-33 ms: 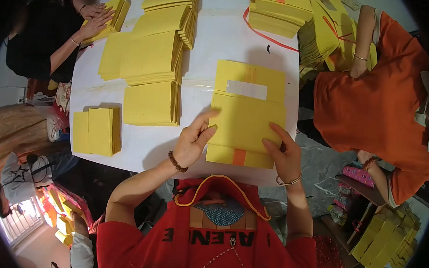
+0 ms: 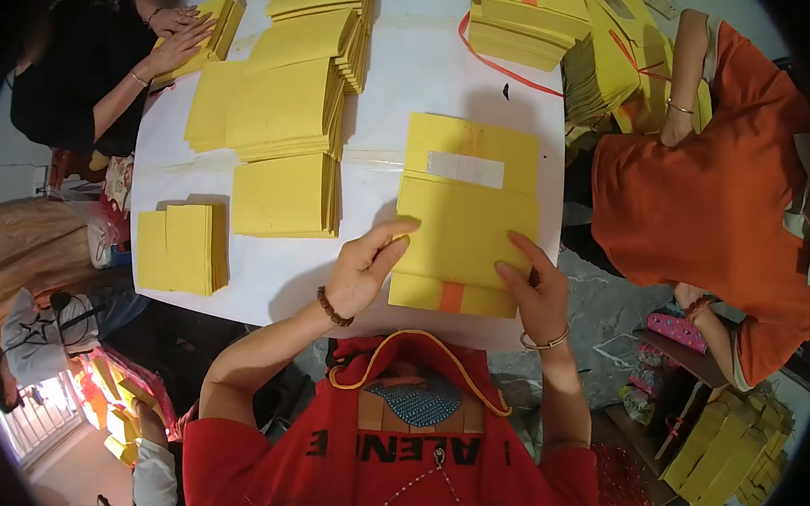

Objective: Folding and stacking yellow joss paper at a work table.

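In front of me on the white table (image 2: 371, 205) lies a stack of yellow paper (image 2: 467, 222), with a folded sheet on top. A pale strip (image 2: 466, 170) crosses its far part and an orange strip (image 2: 451, 298) its near edge. My left hand (image 2: 364, 267) grips the left edge, thumb and forefinger close together. At the right edge my right hand (image 2: 537, 289) has its thumb on top and its forefinger along the side. The undersides of both grips are hidden.
Stacks of folded yellow paper (image 2: 283, 195) run along the table's left half, with a smaller stack (image 2: 183, 249) nearer. Far right stands another pile (image 2: 525, 38) beside a red ribbon (image 2: 504, 72). A person in black (image 2: 82, 66) and one in orange (image 2: 696, 197) work at the sides.
My left forefinger, raised and blurred just before, has come down onto the left edge of the yellow paper. My right hand and the stack stay put.
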Available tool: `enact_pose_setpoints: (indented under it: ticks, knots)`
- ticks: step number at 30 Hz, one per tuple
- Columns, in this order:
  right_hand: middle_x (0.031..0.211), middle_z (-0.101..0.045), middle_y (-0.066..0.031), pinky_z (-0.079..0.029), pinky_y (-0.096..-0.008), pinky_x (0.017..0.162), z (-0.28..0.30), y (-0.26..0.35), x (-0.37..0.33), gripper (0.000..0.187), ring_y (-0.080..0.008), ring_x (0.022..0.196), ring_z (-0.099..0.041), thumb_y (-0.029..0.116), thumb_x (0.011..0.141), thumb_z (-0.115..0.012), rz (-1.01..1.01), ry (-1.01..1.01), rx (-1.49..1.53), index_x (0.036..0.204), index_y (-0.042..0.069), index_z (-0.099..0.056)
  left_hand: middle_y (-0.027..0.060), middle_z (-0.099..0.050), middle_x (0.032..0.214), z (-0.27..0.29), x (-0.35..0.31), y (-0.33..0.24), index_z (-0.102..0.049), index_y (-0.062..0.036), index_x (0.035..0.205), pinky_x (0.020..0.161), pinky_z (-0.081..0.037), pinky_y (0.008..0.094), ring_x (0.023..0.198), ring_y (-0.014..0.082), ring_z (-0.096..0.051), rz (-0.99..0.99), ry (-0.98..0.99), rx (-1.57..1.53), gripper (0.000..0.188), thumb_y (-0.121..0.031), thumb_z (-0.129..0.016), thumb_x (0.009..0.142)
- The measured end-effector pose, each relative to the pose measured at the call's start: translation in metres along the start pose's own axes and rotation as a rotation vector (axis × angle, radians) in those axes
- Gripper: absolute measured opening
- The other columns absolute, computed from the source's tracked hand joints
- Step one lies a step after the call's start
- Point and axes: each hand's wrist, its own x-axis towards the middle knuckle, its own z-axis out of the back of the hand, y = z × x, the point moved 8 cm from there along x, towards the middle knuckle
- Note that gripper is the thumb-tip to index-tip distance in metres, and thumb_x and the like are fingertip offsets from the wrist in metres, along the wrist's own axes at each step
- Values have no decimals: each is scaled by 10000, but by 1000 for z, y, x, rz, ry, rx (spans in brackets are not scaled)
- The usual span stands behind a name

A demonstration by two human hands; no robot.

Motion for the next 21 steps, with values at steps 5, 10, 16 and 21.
enact_pose_setpoints:
  ticks: [5, 10, 16, 21]
  knots:
    - [823, -628, 8, -316, -179, 462, -2, -8, 0, 409, -16, 511, -342, 95, 772, -673, -9, -22, 3, 1170, 65, -587, -4, -336, 591, -2, -1, -8, -557, -73, 1163, 493, -318, 230, 537, 81, -329, -98, 44, 213, 306, -110, -595, 862]
    - [851, -641, -21, -356, -178, 493, -2, -9, 1, 407, -27, 549, -409, 85, 774, -669, -38, -19, -2, 1172, 61, -585, -28, -363, 615, -3, -3, 2, -541, -64, 1192, 508, -316, 214, 554, 65, -334, -18, -11, 169, 321, -95, -579, 874]
    - [954, -661, -105, -439, -199, 603, -6, -6, 3, 406, -67, 711, -557, 81, 777, -661, 58, -38, 26, 1169, 24, -575, -50, -393, 635, -4, -3, 2, -540, -54, 1205, 528, -320, 194, 577, 46, -352, 23, -32, 137, 325, -92, -572, 883]
    - [981, -657, -129, -460, -220, 649, -4, -4, 2, 394, -91, 755, -586, 76, 781, -647, -36, -36, -23, 1162, 10, -574, -38, -412, 622, -5, -3, -8, -553, -54, 1190, 511, -334, 206, 552, 49, -364, -18, -50, 216, 318, -121, -584, 881]
